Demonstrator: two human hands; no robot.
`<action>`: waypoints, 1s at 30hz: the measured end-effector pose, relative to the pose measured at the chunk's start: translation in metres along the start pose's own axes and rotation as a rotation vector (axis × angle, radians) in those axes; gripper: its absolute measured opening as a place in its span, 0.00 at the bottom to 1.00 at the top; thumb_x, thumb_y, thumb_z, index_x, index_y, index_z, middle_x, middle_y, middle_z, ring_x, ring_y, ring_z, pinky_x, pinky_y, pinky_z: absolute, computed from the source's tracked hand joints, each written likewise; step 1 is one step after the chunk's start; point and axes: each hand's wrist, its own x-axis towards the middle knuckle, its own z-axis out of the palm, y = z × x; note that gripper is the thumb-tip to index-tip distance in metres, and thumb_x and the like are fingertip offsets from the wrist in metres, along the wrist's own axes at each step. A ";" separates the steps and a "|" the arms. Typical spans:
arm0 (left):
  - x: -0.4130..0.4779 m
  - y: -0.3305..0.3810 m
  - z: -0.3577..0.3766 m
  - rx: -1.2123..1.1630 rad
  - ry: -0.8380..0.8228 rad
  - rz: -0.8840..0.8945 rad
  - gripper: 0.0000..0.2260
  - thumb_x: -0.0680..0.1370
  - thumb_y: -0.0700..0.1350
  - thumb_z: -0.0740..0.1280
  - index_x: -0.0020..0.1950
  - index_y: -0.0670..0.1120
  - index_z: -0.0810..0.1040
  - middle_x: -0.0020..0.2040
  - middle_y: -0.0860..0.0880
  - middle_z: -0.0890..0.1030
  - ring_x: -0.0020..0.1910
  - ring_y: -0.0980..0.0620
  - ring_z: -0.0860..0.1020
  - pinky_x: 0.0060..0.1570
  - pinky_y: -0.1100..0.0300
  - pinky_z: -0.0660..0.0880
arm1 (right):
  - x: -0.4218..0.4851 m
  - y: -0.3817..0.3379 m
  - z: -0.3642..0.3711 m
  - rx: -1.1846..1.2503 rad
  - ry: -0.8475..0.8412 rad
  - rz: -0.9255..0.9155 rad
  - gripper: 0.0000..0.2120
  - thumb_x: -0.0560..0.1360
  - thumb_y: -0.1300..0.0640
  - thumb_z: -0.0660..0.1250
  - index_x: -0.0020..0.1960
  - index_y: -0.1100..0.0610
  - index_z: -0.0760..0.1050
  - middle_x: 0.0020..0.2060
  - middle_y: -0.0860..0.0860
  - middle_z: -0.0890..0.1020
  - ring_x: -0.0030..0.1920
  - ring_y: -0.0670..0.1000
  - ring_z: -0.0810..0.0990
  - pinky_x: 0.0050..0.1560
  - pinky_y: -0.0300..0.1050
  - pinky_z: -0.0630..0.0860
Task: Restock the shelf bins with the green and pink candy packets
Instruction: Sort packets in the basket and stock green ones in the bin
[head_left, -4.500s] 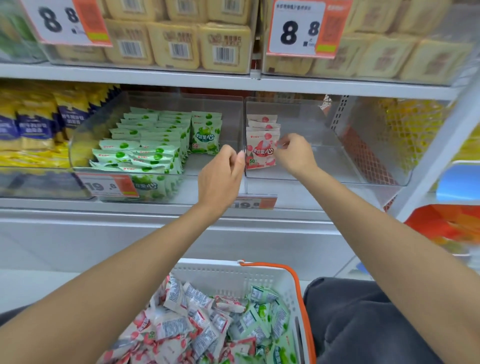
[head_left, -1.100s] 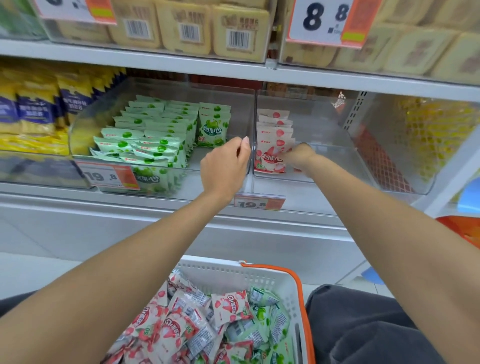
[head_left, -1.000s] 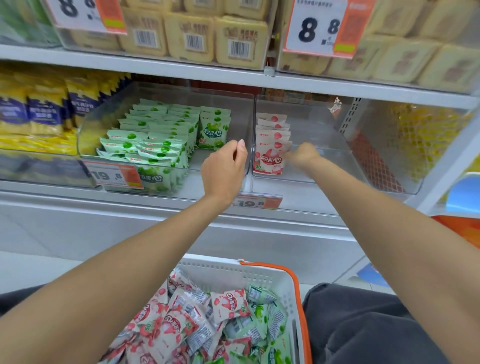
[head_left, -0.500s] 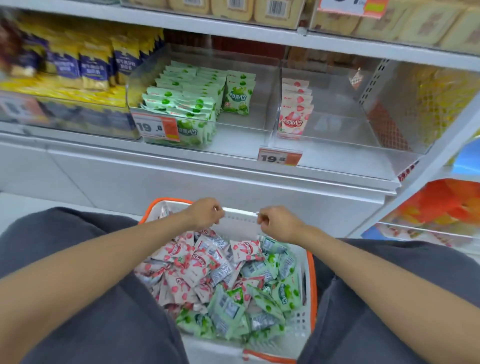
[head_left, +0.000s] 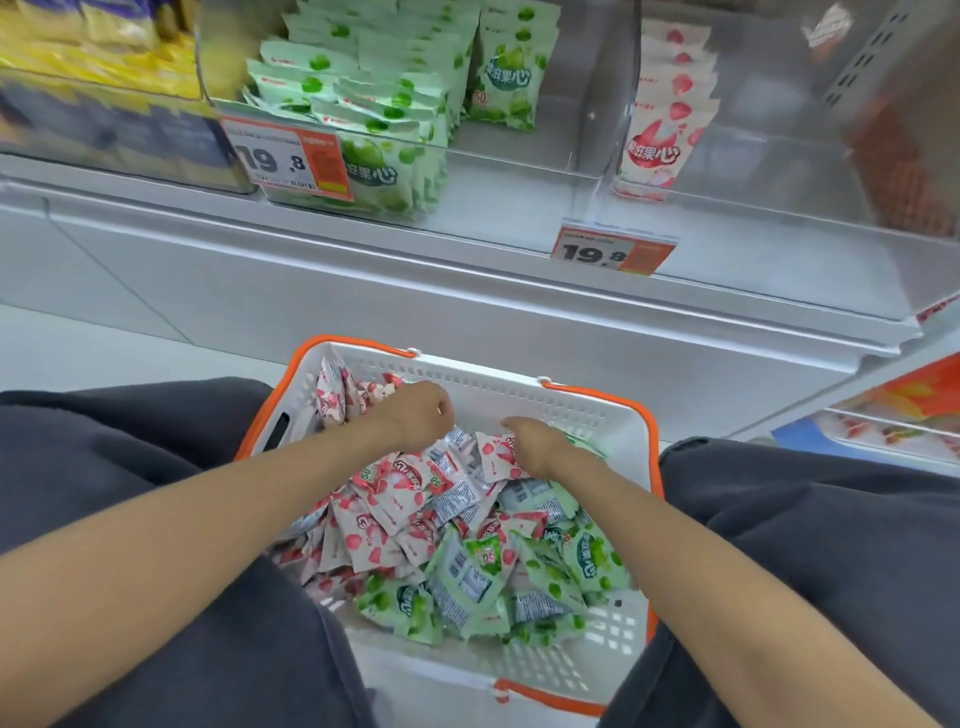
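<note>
Our hands have dropped into the basket (head_left: 519, 387); left hand (head_left: 415, 415) curls over pink packets (head_left: 384, 499), right hand (head_left: 543, 449) rests fingers (head_left: 514, 423) on one mid-frame; we cannot tell either grip.

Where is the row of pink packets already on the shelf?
In the head view, upper right of centre: the pink packets stand along the left wall of the right clear bin, above the right price tag, beside the green packets.
</note>
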 end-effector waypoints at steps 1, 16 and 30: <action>0.000 -0.001 0.002 0.001 -0.010 -0.003 0.10 0.77 0.38 0.60 0.36 0.45 0.73 0.36 0.46 0.77 0.31 0.48 0.72 0.34 0.55 0.76 | 0.004 -0.001 0.004 -0.042 -0.015 -0.023 0.27 0.76 0.64 0.64 0.74 0.58 0.63 0.67 0.57 0.73 0.65 0.58 0.73 0.63 0.49 0.72; -0.017 0.012 0.002 -0.069 0.040 -0.014 0.16 0.84 0.50 0.57 0.46 0.40 0.76 0.42 0.42 0.78 0.38 0.48 0.75 0.43 0.55 0.74 | -0.046 0.002 -0.041 0.329 -0.079 -0.070 0.13 0.72 0.50 0.74 0.40 0.55 0.72 0.37 0.50 0.79 0.36 0.50 0.77 0.35 0.42 0.73; -0.026 0.155 -0.047 -0.497 0.743 0.291 0.21 0.82 0.58 0.57 0.37 0.44 0.70 0.35 0.48 0.75 0.40 0.41 0.74 0.39 0.51 0.66 | -0.160 -0.005 -0.182 1.166 0.313 -0.230 0.16 0.75 0.57 0.71 0.58 0.67 0.77 0.52 0.62 0.83 0.47 0.55 0.82 0.54 0.49 0.79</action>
